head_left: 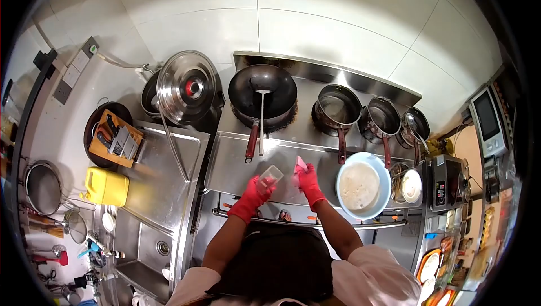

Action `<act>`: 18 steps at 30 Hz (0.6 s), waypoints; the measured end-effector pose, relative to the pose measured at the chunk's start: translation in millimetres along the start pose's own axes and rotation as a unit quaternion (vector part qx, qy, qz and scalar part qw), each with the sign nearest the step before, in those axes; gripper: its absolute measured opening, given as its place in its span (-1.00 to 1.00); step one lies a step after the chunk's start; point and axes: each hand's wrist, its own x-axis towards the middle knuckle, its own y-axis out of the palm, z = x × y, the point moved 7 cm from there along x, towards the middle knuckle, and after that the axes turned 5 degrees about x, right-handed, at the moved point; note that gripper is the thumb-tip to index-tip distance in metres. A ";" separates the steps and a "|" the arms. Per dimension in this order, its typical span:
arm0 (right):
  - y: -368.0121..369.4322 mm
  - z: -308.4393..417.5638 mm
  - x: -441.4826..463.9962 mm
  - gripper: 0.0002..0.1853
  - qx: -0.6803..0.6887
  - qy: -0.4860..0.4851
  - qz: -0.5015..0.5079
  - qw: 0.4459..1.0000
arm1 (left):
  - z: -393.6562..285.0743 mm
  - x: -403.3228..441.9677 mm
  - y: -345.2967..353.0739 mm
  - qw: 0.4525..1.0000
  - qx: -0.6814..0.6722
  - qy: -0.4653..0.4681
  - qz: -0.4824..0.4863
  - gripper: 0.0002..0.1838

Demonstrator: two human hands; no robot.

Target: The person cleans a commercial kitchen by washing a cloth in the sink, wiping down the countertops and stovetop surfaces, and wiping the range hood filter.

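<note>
Both hands wear red rubber gloves. My left hand [256, 194] is closed on a small clear plastic container [271, 177], held tilted over the front of the steel counter [236, 165]. To its right, my right hand [307, 180] grips a pink cloth [301, 164], whose top sticks up beyond the fingers. The two hands are apart. A light blue basin [341, 189] of cloudy, foamy liquid sits just right of my right hand. Beyond the hands, a black wok [239, 85] with a ladle [262, 120] in it rests on the stove.
Three pots with handles, one a saucepan [338, 106], stand at the back right. Leftward are a large steel lid [183, 94], a knife block [115, 140], a yellow jug [108, 186] and a sink [147, 249]. A rail [366, 226] runs along the counter's front.
</note>
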 end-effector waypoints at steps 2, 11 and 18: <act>-11.3 24.7 -13.0 -0.44 -0.065 0.074 0.013 0.995 | -28.4 1.2 -21.7 0.955 0.216 0.202 -0.031 -0.44; -68.1 -69.9 43.8 -0.36 -0.186 0.044 -0.067 0.979 | -75.0 -128.0 -0.5 0.618 0.682 0.341 -0.189 -0.57; 65.9 -67.7 -22.1 -0.37 -0.336 -0.268 -0.103 0.897 | -80.4 -181.9 -85.8 0.930 -0.204 0.262 -0.157 -0.43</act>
